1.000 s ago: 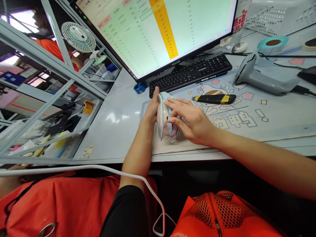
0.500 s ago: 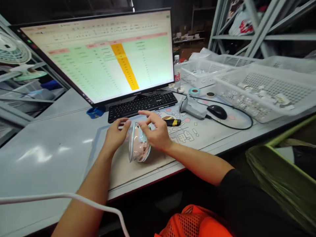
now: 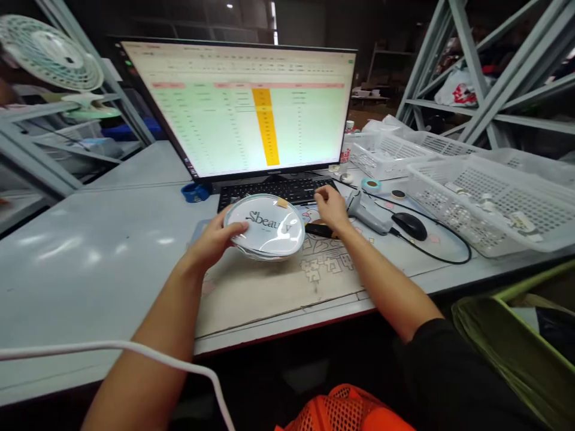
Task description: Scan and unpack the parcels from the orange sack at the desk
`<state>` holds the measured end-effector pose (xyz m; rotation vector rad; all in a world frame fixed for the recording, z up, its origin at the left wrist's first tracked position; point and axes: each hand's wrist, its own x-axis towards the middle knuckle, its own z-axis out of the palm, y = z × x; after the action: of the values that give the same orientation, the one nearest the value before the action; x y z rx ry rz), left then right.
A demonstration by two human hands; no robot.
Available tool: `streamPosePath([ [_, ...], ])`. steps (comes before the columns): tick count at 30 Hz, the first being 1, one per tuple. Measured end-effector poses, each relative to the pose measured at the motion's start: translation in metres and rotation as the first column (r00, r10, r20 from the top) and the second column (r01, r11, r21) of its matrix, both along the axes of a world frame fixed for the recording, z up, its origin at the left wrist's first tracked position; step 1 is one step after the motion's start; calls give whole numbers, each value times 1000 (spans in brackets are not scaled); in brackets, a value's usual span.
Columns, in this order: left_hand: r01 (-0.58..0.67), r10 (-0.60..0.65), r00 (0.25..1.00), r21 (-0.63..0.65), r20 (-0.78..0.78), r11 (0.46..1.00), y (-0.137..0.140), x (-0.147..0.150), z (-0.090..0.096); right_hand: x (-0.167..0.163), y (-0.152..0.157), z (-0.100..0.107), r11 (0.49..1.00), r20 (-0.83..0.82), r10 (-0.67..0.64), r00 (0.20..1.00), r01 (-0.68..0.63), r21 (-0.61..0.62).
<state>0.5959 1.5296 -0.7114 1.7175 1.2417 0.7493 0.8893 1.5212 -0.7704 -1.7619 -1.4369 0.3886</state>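
A rounded clear zip pouch [image 3: 269,230] with white front, dark "Sbeauty" lettering and a small tan sticker is tilted up over the desk mat. My left hand [image 3: 220,238] grips its left edge, thumb on the front face. My right hand [image 3: 331,206] is apart from the pouch, beside the front right end of the black keyboard [image 3: 296,190]. Its fingers are curled, and whatever may be in them is hidden. A black and yellow utility knife [image 3: 318,230] lies under the right wrist. The grey barcode scanner [image 3: 368,216] rests just right of that hand.
A monitor [image 3: 251,120] stands behind the keyboard. Right of the scanner are a black mouse [image 3: 409,225], its looped cable and white plastic baskets [image 3: 489,209] holding small items. Tape rolls [image 3: 371,184] lie near the baskets. A white cable [image 3: 112,345] crosses the foreground.
The pouch has been lifted and turned so its lettered face shows. My right hand has left the pouch and moved right toward the scanner. The view has shifted slightly.
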Motion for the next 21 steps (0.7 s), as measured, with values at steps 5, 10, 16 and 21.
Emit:
streamPosePath([
  [5, 219, -267, 939, -219, -217, 951, 7, -4, -6, 36, 35, -20, 921, 358, 162, 920, -10, -390],
  [10, 357, -446, 708, -268, -547, 895, -1, -7, 8, 34, 42, -34, 896, 464, 243, 852, -14, -445],
  [16, 368, -474, 699, -300, -535, 880, -8, -7, 16, 33, 48, -35, 902, 536, 262, 802, -6, -432],
  [21, 318, -391, 720, -227, -574, 920, -9, -3, 14, 31, 53, -33, 921, 574, 260, 776, -21, -389],
])
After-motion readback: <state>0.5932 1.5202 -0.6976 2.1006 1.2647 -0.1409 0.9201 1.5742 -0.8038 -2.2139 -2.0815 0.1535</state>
